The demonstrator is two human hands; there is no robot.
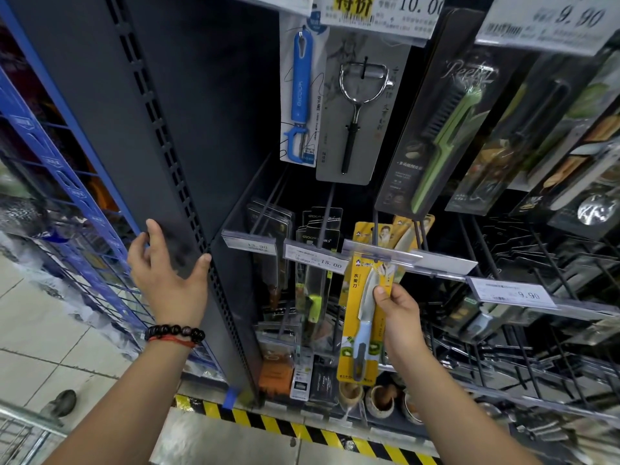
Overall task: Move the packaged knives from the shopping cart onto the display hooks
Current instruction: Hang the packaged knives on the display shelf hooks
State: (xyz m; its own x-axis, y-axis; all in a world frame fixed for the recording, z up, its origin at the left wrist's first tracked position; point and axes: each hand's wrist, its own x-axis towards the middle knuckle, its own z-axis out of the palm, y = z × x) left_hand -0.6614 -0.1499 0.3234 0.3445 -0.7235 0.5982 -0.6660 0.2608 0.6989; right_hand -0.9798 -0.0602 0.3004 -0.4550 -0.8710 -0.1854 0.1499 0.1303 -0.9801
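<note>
One packaged knife (364, 317): long axis upright, card top at the display hook (377, 229).
Right hand (399, 317): pinches it mid-card, nearer.
Left hand (167, 276): spread on shelf upright (161, 129), grasping nothing.

A dark grey metal display rack (188, 105) with a slotted upright carries rows of thin black wire hooks (268, 196). On the upper hooks hang a blue-handled peeler on a white card (299, 95), a steel-headed black-handled peeler on a grey card (355, 112) and a green-handled tool in a dark pack (439, 129). Lower hooks hold dark packaged knives (271, 223) and yellow-carded knives (382, 233), with clear price-tag strips (315, 258) at the hook tips. The rack stands on a pale tiled floor (43, 333) edged with black-and-yellow striped tape (302, 431).
</note>
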